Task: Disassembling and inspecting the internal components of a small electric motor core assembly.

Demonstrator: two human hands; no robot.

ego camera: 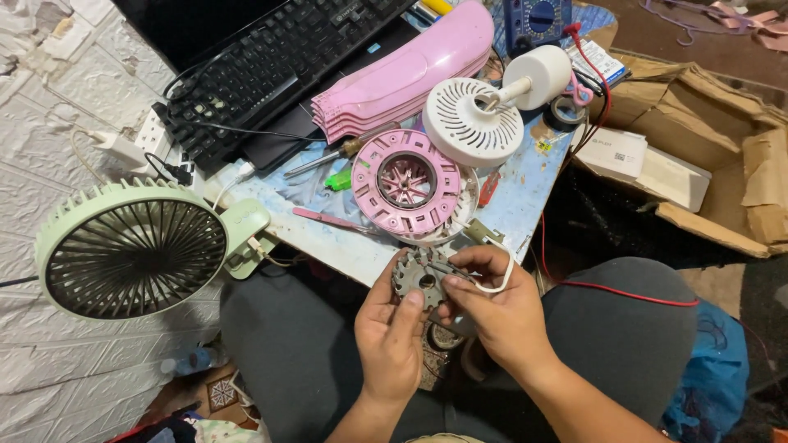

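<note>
Honestly, my worry was the thin white wire (pixel 497 279) looping off the toothed grey motor core (pixel 419 275), which I held above my lap, just off the desk (pixel 345 246) edge. My left hand (pixel 390 332) pinched the core's lower rim with thumb and fingers pressed on it; my right hand (pixel 492 308) had its fingers closed on the core's right side, near the wire's root. A tug there could have snapped the lead (it looked frail). A slip would have dropped the core between my knees, well away from the pink ring housing (pixel 406 184) and the white vented cover (pixel 474 123).
</note>
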